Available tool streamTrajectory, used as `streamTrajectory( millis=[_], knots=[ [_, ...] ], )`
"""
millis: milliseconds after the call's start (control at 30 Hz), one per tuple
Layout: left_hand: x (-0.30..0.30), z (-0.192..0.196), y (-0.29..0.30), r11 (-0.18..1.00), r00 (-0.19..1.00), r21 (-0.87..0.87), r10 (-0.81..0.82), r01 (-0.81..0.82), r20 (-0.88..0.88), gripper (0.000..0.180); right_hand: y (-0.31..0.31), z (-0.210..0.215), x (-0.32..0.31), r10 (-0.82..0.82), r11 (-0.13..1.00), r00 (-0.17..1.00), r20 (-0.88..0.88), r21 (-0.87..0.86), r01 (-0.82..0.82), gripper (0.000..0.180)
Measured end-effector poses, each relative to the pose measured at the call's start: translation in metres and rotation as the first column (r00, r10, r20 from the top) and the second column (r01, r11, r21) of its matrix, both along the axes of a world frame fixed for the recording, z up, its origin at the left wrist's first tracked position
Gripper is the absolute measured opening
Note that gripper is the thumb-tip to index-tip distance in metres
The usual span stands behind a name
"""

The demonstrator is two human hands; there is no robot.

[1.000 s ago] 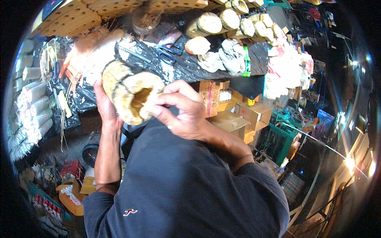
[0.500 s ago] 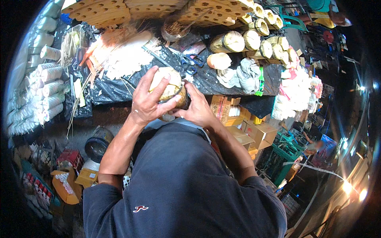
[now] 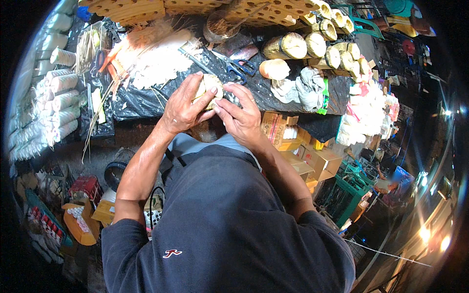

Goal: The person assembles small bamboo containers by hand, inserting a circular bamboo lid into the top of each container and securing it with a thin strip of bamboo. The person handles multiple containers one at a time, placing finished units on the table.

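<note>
Between my two hands is a short cream-yellow cylinder (image 3: 210, 87), raised over the near edge of the bench. My left hand (image 3: 184, 108) wraps its left side, with the thumb across its face. Bent fingers of my right hand (image 3: 240, 113) press on its right side. Much of its body is hidden by the fingers. Just beyond, on the black plastic sheet (image 3: 139, 105), lie blue-handled scissors (image 3: 238, 69) and a grey rod-like tool (image 3: 194, 59). A paler loose cylinder (image 3: 274, 69) rests to their right.
Dark-banded cylinders (image 3: 288, 46) are stacked at the back right, near a crumpled grey cloth (image 3: 311, 87). A bowl of brown bits (image 3: 220, 33) stands before pierced yellow blocks (image 3: 195, 10). White thread spools (image 3: 63, 102) fill the left; cardboard boxes (image 3: 320, 163) sit below right.
The cylinder has turned in my hands, and its dark-banded side no longer shows. My right hand has shifted onto its near right side, fingers more bent.
</note>
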State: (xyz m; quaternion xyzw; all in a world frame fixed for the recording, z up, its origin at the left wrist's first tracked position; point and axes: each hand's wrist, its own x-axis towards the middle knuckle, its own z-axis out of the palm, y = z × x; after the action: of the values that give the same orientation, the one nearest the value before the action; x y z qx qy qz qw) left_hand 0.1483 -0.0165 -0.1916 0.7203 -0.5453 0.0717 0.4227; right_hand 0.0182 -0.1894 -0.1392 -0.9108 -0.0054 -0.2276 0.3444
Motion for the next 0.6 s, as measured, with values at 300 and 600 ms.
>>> streamTrajectory(
  millis=[300, 600],
  knots=[
    [-0.009, -0.031, 0.007, 1.000, 1.000, -0.009, 0.014, -0.014, -0.012, 0.077, 0.004, -0.031, -0.001, 0.032, 0.992, 0.999, 0.037, -0.126, -0.027, 0.021],
    [-0.005, -0.024, 0.029, 0.999, 0.655, -0.033, -0.024, -0.002, -0.755, 0.078, 0.007, -0.031, -0.002, 0.058, 0.994, 0.998, 0.034, -0.092, -0.055, 0.022]
  ],
)
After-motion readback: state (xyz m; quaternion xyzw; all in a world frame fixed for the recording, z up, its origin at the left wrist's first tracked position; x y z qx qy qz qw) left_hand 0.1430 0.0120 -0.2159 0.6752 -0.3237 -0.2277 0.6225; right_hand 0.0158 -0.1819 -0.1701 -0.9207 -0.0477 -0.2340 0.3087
